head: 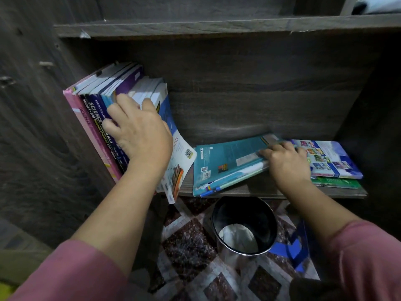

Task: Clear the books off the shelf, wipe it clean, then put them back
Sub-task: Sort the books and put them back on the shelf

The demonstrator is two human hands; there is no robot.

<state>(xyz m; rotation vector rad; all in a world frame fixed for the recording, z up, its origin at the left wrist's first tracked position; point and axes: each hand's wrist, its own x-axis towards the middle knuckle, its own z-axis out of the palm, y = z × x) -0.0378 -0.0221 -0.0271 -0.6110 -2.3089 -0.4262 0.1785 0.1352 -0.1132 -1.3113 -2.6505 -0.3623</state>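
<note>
A row of upright books (95, 109) leans against the left wall of the dark wooden shelf (271, 190). My left hand (138, 129) lies spread over their spines, its fingers resting on the purple and blue ones. A white and blue book (178, 157) at the right end of the row sags and bends outward. Flat on the shelf board lies a teal book (225, 164), tilted, and my right hand (286, 164) grips its right edge. Under that hand a stack of two flat books (334, 161) sits at the right, a colourful one on a green one.
A shiny metal bin (243, 227) with pale crumpled stuff inside stands on the patterned tile floor (191, 242) just below the shelf edge. Another shelf board (217, 27) runs overhead. The cabinet's side wall (32, 127) closes the left.
</note>
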